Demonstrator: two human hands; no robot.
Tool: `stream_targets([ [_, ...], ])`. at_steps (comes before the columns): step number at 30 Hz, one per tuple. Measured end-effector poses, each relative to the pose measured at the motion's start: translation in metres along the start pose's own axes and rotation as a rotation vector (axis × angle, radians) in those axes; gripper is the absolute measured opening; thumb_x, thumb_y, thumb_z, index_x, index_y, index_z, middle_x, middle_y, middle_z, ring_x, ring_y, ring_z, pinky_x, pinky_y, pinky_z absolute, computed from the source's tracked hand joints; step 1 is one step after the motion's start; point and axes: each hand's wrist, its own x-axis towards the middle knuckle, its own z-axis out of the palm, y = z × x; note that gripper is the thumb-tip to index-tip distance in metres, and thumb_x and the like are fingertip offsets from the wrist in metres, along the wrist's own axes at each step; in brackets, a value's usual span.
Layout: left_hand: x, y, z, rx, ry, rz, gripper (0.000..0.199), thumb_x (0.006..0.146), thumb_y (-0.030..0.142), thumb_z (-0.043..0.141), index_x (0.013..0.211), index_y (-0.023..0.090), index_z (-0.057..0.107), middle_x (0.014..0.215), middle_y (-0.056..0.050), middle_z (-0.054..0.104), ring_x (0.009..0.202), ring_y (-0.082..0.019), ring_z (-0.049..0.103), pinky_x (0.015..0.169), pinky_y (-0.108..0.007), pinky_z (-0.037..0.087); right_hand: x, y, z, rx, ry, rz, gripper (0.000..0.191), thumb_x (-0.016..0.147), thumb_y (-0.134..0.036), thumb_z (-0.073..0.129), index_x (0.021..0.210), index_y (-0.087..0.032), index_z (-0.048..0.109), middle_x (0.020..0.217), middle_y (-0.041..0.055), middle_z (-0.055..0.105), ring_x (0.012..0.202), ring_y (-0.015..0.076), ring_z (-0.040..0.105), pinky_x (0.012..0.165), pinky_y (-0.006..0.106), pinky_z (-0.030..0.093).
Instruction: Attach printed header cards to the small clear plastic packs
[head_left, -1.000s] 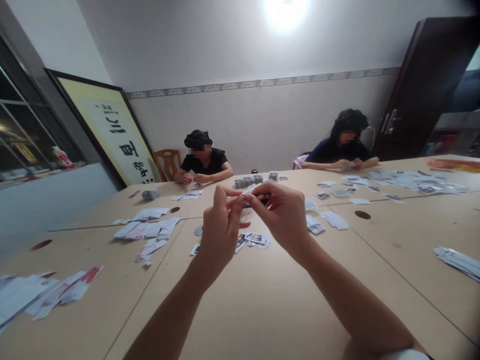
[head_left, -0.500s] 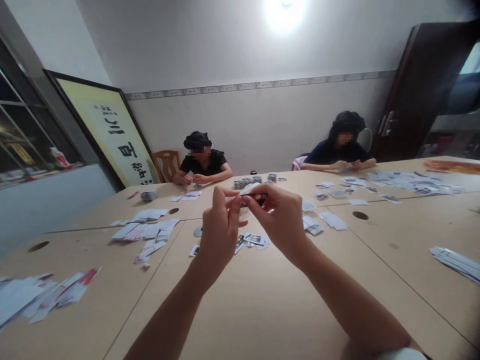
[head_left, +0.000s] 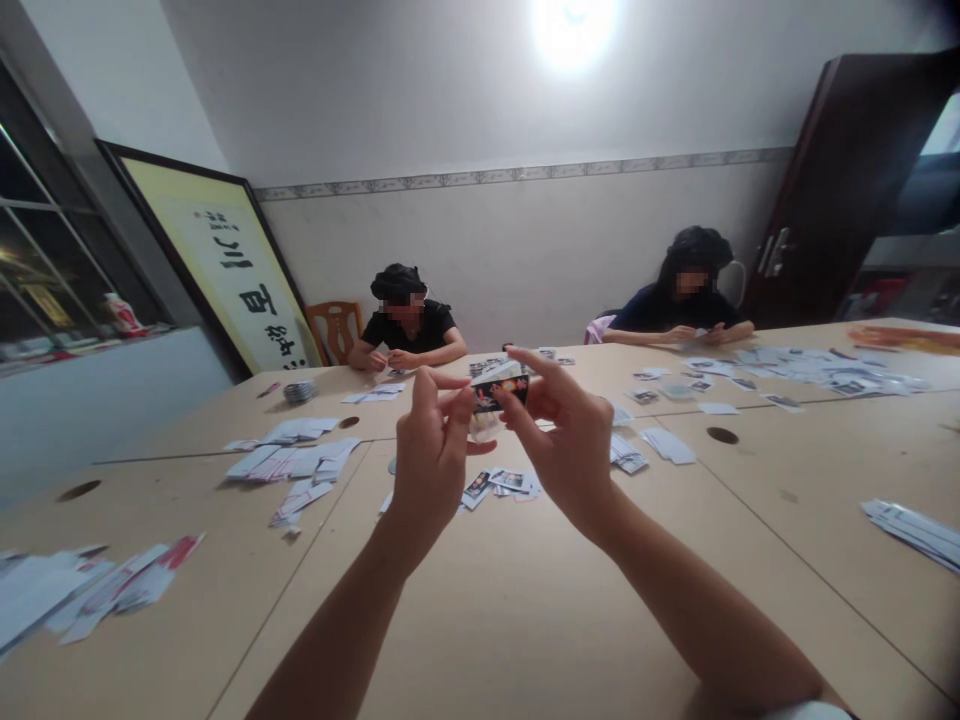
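A small dark printed card with a clear, whitish sleeve around it is held up above the table between both hands. My left hand pinches its left end between thumb and fingers. On its right side, the thumb of my right hand presses the card's front, while the index finger is raised along the top. Below the hands, a few printed cards lie loosely on the table. Part of the sleeve is covered by my fingers.
Paper slips lie at the left, with more at the near left. White strips sit at the right edge. Scattered cards cover the far right. Two people sit across the table, their hands holding small pieces.
The card has turned so that its printed front shows more. My right index finger has lifted and straightened, and my right hand has shifted slightly right.
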Motion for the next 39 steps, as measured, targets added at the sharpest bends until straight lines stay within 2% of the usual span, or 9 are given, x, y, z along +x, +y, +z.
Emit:
stream_targets([
  [5,0.002,0.005,-0.003,-0.121,-0.035,-0.066,0.038,0.091,0.054,0.068,0.099,0.024,0.045,0.079,0.003,0.064,0.064,-0.017,0.074,0.050,-0.028,0.066,0.006,-0.002,-0.006,0.256,0.001,0.221,0.026,0.081,-0.031,0.078,0.100,-0.023,0.063,0.068,-0.0037,0.072,0.059,0.0166,0.074,0.058,0.028,0.062],
  [11,0.000,0.017,-0.003,-0.190,-0.052,-0.109,0.038,0.090,0.050,0.070,0.097,0.023,0.044,0.083,0.000,0.071,0.062,-0.019,0.076,0.047,-0.028,0.065,0.013,-0.005,-0.011,0.449,-0.007,0.331,0.019,0.077,-0.029,0.082,0.083,-0.021,0.065,0.064,-0.0016,0.074,0.054,0.0170,0.074,0.052,0.027,0.062],
  [16,-0.004,0.024,-0.001,-0.178,-0.041,-0.133,0.037,0.091,0.049,0.069,0.098,0.023,0.044,0.089,0.000,0.074,0.063,-0.018,0.076,0.046,-0.027,0.065,0.016,-0.007,-0.012,0.465,-0.003,0.351,0.012,0.076,-0.024,0.080,0.076,-0.019,0.069,0.062,-0.0009,0.074,0.051,0.0159,0.073,0.048,0.025,0.061],
  [18,-0.005,0.026,0.000,-0.170,-0.034,-0.139,0.035,0.092,0.047,0.068,0.098,0.023,0.044,0.089,0.000,0.074,0.063,-0.018,0.076,0.047,-0.026,0.065,0.016,-0.007,-0.013,0.424,0.006,0.338,0.013,0.076,-0.026,0.080,0.076,-0.019,0.070,0.062,-0.0013,0.073,0.050,0.0149,0.071,0.045,0.024,0.057],
  [23,-0.005,0.026,-0.001,-0.183,-0.033,-0.138,0.033,0.092,0.046,0.069,0.098,0.023,0.045,0.089,0.001,0.073,0.064,-0.018,0.077,0.046,-0.025,0.065,0.017,-0.004,-0.015,0.267,0.042,0.265,0.013,0.077,-0.027,0.080,0.072,-0.020,0.070,0.066,-0.0027,0.069,0.048,0.0071,0.055,0.041,0.022,0.042],
  [28,-0.002,0.018,-0.006,-0.218,-0.091,-0.122,0.040,0.089,0.050,0.071,0.098,0.024,0.043,0.084,0.001,0.073,0.060,-0.019,0.076,0.044,-0.028,0.065,0.017,-0.001,-0.015,0.325,0.033,0.272,0.012,0.077,-0.027,0.079,0.072,-0.020,0.070,0.070,-0.0029,0.067,0.051,0.0055,0.046,0.045,0.022,0.037],
  [34,-0.007,0.022,-0.007,-0.237,-0.079,-0.111,0.036,0.090,0.047,0.071,0.098,0.024,0.044,0.082,0.000,0.075,0.058,-0.020,0.075,0.044,-0.029,0.065,0.013,-0.008,-0.014,0.311,0.083,0.233,0.012,0.078,-0.024,0.077,0.072,-0.021,0.068,0.073,-0.0020,0.062,0.060,0.0084,0.053,0.045,0.021,0.041],
  [39,-0.015,0.034,-0.001,-0.246,-0.046,-0.116,0.032,0.091,0.045,0.070,0.096,0.025,0.045,0.079,0.000,0.074,0.062,-0.020,0.077,0.044,-0.024,0.064,0.009,-0.009,-0.012,0.403,0.084,0.237,0.015,0.080,-0.021,0.074,0.071,-0.021,0.063,0.073,-0.0028,0.062,0.062,0.0097,0.060,0.049,0.022,0.046],
])
